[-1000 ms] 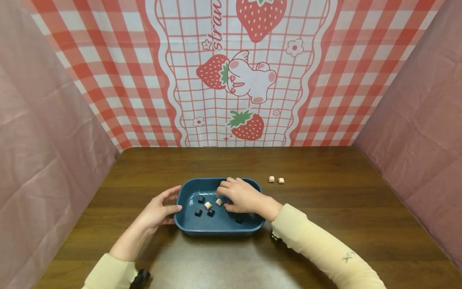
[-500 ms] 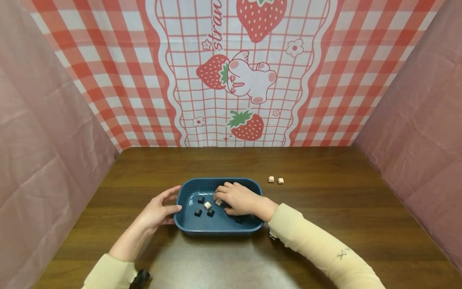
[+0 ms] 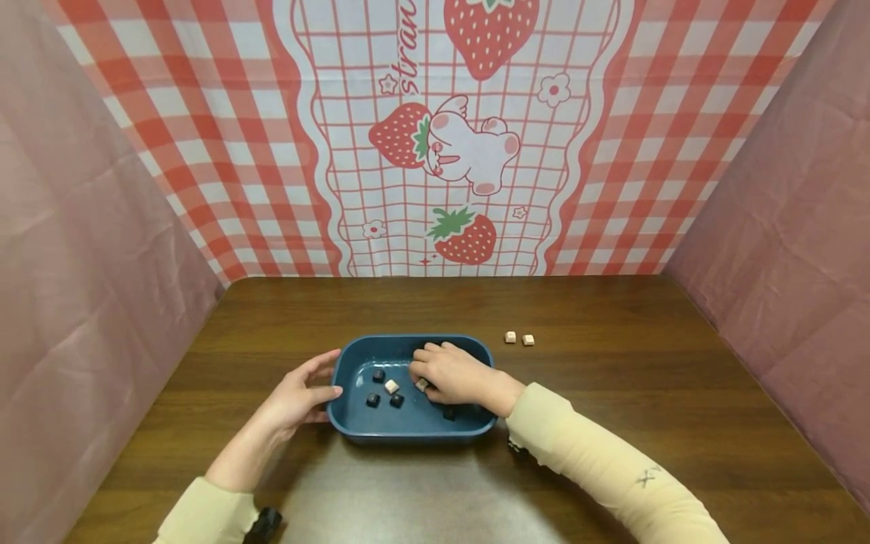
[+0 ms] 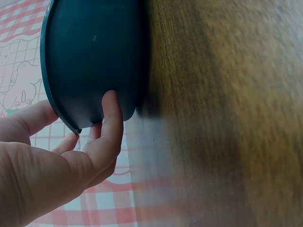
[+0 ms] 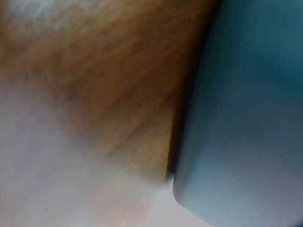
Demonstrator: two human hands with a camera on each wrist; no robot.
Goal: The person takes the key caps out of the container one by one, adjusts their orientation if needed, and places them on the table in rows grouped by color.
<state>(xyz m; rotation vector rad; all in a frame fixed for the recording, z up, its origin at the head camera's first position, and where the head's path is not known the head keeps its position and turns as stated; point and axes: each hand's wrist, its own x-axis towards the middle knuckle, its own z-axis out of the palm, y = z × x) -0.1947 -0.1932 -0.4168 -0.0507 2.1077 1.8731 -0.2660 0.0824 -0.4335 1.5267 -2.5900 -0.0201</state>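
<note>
The right hand (image 3: 455, 375) appears to pinch one pale keycap (image 3: 422, 384), which has just slid rightward, so the grasp seems taken. The keycap is inside the blue tray (image 3: 414, 436), squarish, without clear long axis; its direction I cannot tell. The left hand (image 3: 292, 397) rests relaxed fingers against the tray's left end.

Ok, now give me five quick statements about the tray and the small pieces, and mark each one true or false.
1. The left grip touches one end of the tray. True.
2. The tray is bright red. False: it is dark blue.
3. Two pale pieces lie on the table outside the tray. True.
4. The right grip is outside the tray. False: it reaches inside, at a pale piece.
5. Several dark pieces lie inside the tray. True.
</note>
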